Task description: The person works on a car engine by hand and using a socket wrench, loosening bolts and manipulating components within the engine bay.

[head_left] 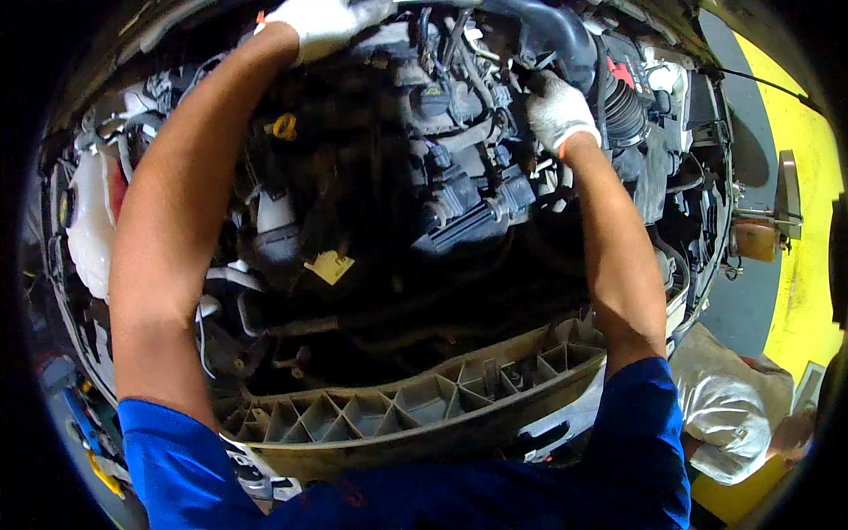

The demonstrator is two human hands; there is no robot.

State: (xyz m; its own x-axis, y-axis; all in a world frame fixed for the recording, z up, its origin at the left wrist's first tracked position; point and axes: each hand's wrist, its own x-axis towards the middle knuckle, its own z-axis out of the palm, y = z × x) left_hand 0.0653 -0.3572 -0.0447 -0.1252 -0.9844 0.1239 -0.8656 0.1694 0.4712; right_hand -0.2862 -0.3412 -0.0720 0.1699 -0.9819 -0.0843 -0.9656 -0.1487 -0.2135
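Note:
My left hand (329, 26), in a white glove, reaches over the far left part of the engine (459, 115), partly cut off by the top edge. Its visible fingers stretch to the right, close to the end of a black air duct (556, 40). Below that duct, my right hand (562, 113) wears a white glove with dark fingertips. Its fingers curl in among the parts beside the ribbed black intake hose (623, 110), and what they hold is hidden. A black oil filler cap (431, 100) sits between my two hands.
A yellow dipstick handle (283, 127) and a yellow tag (329, 266) show in the dark bay. At left stands a white fluid tank (91, 221). A ribbed bumper beam (406, 415) crosses in front of me. Another person (729, 406) is at the lower right.

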